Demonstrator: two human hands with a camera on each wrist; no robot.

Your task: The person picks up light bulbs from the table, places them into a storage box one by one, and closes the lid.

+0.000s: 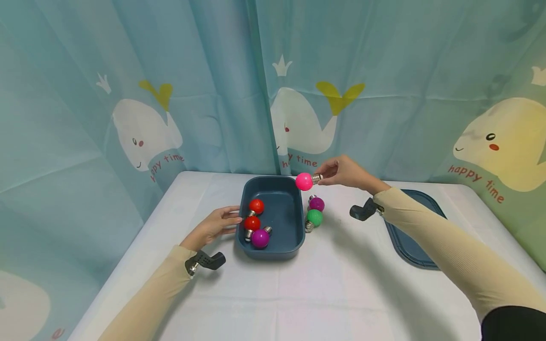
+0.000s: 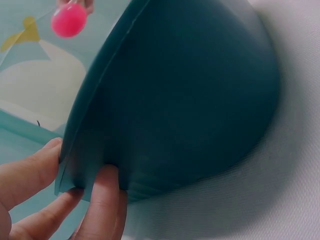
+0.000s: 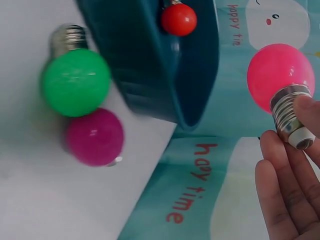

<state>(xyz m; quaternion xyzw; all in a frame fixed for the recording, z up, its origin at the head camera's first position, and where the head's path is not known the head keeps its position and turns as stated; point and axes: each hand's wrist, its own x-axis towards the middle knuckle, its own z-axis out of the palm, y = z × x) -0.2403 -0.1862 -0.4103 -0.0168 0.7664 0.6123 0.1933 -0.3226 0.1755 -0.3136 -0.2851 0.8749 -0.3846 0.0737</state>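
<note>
- Pink round bulb (image 1: 304, 182), one, centre frame, pinched in right hand (image 1: 342, 171).
- Dark-blue rectangular box (image 1: 283, 215), one, below centre: two red round bulbs (image 1: 252, 223), one purple bulb (image 1: 260, 238); left hand (image 1: 214, 225), fingers extended, touches it.
- Rightward: one green bulb (image 1: 314, 218), one violet bulb (image 1: 317, 203).

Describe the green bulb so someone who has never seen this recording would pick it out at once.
On the white table stands a dark blue box. Just outside its right wall in the head view lies a purple bulb, and beside it, nearer the camera, the green bulb. It is the only green bulb in view.
</note>
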